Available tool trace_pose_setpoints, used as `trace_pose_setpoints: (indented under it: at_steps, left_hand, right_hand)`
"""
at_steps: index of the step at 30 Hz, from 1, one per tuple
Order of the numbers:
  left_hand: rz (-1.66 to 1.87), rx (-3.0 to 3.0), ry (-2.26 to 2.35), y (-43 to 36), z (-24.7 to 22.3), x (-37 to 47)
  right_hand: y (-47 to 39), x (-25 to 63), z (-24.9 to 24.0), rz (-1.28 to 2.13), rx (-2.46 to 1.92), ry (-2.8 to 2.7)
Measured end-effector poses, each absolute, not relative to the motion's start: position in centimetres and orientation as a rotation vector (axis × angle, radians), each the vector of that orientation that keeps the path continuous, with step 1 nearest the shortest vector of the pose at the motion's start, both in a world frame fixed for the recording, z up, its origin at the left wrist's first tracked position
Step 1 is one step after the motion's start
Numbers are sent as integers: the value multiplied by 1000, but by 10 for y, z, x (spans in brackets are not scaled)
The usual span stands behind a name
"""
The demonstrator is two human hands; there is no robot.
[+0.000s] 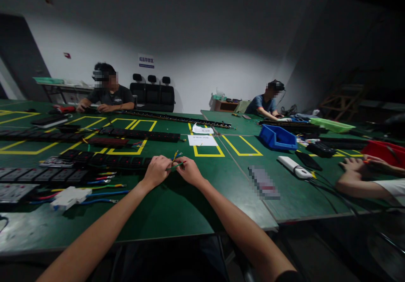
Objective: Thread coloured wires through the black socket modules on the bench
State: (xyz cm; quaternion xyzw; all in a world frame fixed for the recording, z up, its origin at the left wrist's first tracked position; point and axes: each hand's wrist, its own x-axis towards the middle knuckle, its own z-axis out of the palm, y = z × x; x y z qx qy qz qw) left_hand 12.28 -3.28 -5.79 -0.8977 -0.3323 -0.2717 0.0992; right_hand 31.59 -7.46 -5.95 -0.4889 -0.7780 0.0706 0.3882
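Left hand (pixel 157 170): fingers curled in, tips pinching green wire (pixel 175 166). Right hand (pixel 190 171): just beside left, thumb and fingers drawn together on same wire, which bridges gap between hands. Yellow and blue wire ends (pixel 177 154) poke up just beyond fingertips. Black socket strip (pixel 107 160) runs leftward from left hand. White connector block (pixel 71 197): left of left hand, nearer person. White printed sheet (pixel 202 140): beyond right hand. Blue bin (pixel 278 138): well off to its right.
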Motion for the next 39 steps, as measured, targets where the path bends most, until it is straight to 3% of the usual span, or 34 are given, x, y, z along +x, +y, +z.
trace_pose_setpoints:
  at_steps: [24, 39]
  left_hand:
    - [-753, -2786, -738, -44, -38, 118]
    - [-918, -2729, -753, -38, -41, 116]
  right_hand:
    - [-94, 317, -49, 170, -1347, -2071]
    - [-89, 313, -47, 146, -1575, -2047]
